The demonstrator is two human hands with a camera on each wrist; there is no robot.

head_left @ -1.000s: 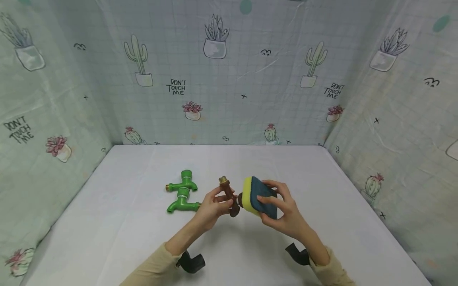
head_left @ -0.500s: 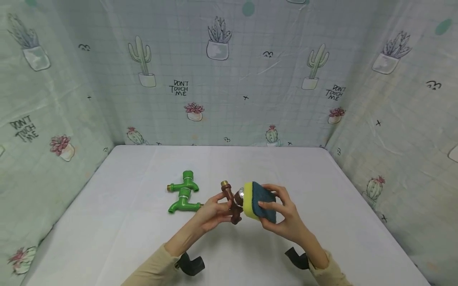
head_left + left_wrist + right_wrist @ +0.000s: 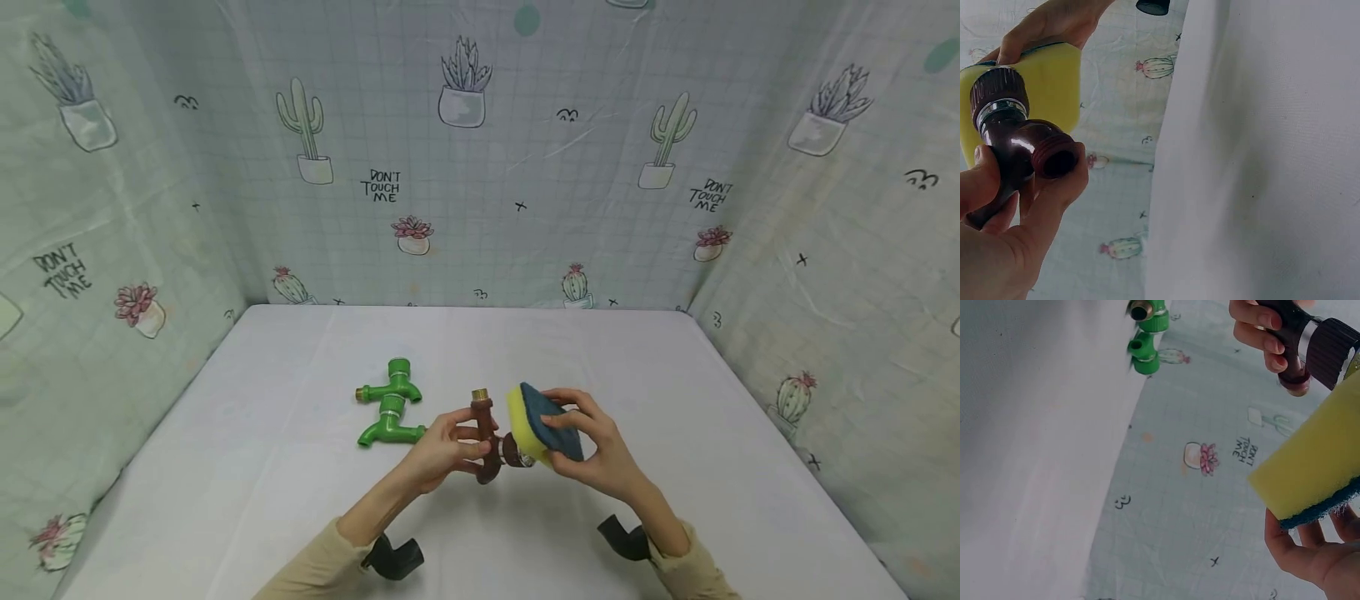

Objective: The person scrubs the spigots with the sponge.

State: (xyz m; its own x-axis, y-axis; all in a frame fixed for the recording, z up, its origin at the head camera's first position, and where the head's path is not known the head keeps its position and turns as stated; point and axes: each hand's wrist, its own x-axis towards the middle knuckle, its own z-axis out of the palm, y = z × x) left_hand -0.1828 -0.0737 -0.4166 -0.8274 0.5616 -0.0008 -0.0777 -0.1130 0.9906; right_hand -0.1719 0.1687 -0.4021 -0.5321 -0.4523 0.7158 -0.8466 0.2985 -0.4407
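Pinching the stiff, glossy brown tap by its body, the left hand steadies it; the right hand clasps the soft sponge by its edges.

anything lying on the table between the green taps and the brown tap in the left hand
Nothing: in the head view only bare white table separates the two green plastic taps from the brown tap.

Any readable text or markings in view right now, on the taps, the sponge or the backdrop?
"DON'T TOUCH ME": printed on the cactus-pattern backdrop cloth, at back left, back right and on the left wall.
"DON'T TOUCH ME": also on the cloth in the right wrist view, seen sideways.
Brown tap, green taps, sponge: no readable markings.
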